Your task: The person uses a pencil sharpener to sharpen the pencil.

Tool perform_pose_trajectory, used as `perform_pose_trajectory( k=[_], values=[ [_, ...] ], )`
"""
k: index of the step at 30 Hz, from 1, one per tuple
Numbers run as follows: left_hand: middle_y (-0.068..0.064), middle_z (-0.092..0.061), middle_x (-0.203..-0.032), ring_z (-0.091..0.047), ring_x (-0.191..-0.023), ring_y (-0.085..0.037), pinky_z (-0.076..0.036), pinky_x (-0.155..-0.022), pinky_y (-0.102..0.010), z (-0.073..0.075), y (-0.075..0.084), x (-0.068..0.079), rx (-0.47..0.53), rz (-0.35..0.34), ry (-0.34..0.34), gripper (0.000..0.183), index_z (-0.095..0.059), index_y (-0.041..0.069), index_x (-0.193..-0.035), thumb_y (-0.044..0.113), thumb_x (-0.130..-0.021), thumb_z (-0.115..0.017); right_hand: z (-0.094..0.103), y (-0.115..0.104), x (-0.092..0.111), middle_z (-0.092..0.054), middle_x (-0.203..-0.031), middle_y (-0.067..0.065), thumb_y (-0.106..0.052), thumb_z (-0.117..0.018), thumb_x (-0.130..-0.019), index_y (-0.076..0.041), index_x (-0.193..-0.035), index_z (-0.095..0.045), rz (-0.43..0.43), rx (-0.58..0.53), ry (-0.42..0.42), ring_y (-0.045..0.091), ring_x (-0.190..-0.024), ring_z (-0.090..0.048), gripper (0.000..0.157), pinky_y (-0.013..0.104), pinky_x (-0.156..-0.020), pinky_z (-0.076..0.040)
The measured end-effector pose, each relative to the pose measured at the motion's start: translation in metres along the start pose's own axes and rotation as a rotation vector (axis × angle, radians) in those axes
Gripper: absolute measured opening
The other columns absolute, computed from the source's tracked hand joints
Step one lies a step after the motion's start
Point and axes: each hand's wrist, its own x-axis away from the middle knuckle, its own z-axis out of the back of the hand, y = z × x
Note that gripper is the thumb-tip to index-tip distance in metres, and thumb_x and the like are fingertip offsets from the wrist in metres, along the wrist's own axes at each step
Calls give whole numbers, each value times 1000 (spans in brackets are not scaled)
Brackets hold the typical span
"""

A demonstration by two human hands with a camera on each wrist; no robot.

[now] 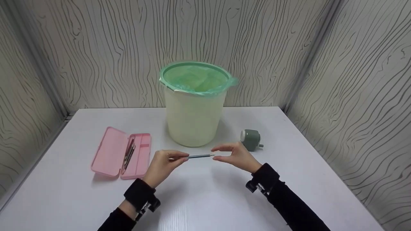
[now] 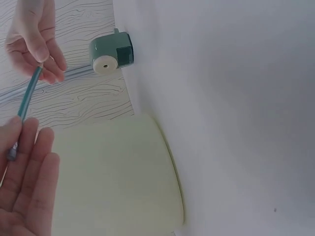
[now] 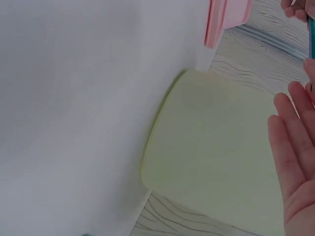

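In the head view my left hand [image 1: 164, 164] pinches the rear end of a teal pencil [image 1: 199, 156] between thumb and fingers, holding it level above the table. The pencil's pointed tip faces right. Around that tip my right hand [image 1: 238, 157] has its thumb and fingers spread apart; whether the thumb touches the tip I cannot tell. The left wrist view shows the pencil [image 2: 28, 96] running from the left hand [image 2: 29, 177] toward the right hand [image 2: 35, 37]. A green crank pencil sharpener [image 1: 251, 140] stands just beyond the right hand.
A pale yellow bin [image 1: 194, 118] with a green rim and bag liner stands at the table's back middle. To the left lies an open pink pencil case [image 1: 110, 152] with several pencils [image 1: 129, 154] inside. Patterned wall panels [image 1: 128, 48] enclose the white table [image 1: 205, 202].
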Motion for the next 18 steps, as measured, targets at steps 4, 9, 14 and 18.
perform_pose_trajectory(
  k=[4,9,14,18],
  values=[
    [-9,-81,-101,-76,-94,-23,-62,-83,-26,6,-2,2,-17,23,18,14,-82,7,-103,11,-92,-75,17,16,2,-76,-121,12,-20,-79,-91,-8,-121,-75,-56,78,26,31,-120,-69,33,50,-107,-53],
    [-9,-81,-100,-77,-94,-21,-62,-83,-25,11,-4,4,-25,36,36,14,-81,6,-103,9,-91,-75,42,39,4,-72,-129,17,-15,-78,-91,-2,-127,-70,-141,176,90,37,-127,-64,39,56,-108,-49],
    [-7,-81,-100,-77,-91,-17,-61,-81,-21,13,-7,5,-33,35,45,12,-82,9,-102,10,-92,-75,63,58,2,-64,-139,24,-7,-79,-88,3,-134,-63,-181,320,117,43,-135,-56,50,56,-113,-45],
    [-6,-81,-98,-76,-88,-14,-58,-78,-17,13,-8,5,-43,48,48,12,-82,9,-101,10,-91,-76,78,69,-3,-57,-145,29,-6,-81,-85,7,-139,-56,-218,494,54,47,-140,-50,61,57,-116,-41]
  ],
)
